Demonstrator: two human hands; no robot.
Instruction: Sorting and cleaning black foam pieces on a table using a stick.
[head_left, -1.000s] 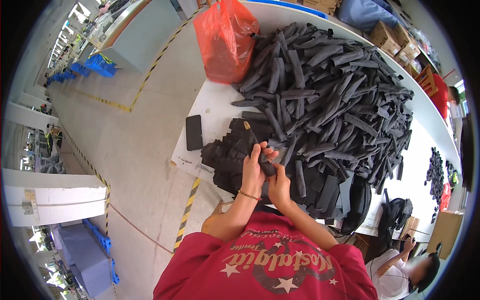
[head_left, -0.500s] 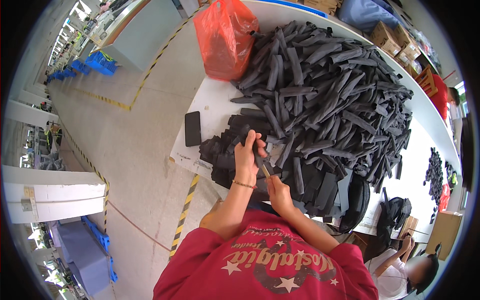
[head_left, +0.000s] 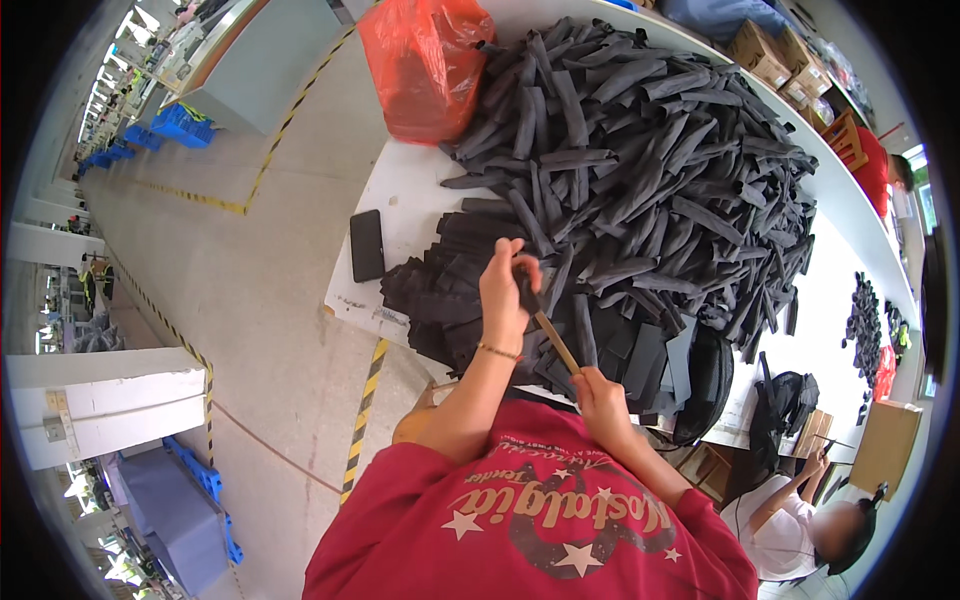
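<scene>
My left hand (head_left: 505, 290) is closed around a dark fabric tube (head_left: 526, 292), which sits at the upper end of a flat wooden stick (head_left: 558, 343). Most of the tube is hidden by the fingers. Lower and to the right, my right hand (head_left: 603, 402) grips the stick's other end. Beneath and left of my left hand, flat dark fabric pieces (head_left: 430, 300) lie stacked on the white table (head_left: 400, 190). A large heap of dark grey fabric tubes (head_left: 640, 170) rises just beyond both hands.
A red plastic bag (head_left: 425, 75) stands at the table's far left, with a black phone (head_left: 367, 246) near the left edge. Dark flat strips (head_left: 648, 365) and a black bag (head_left: 706, 385) lie to the right. Another person (head_left: 790, 530) sits at the lower right.
My right hand has moved down and right, away from my left hand. More of the wooden stick now shows between them. The whole view has shifted slightly.
</scene>
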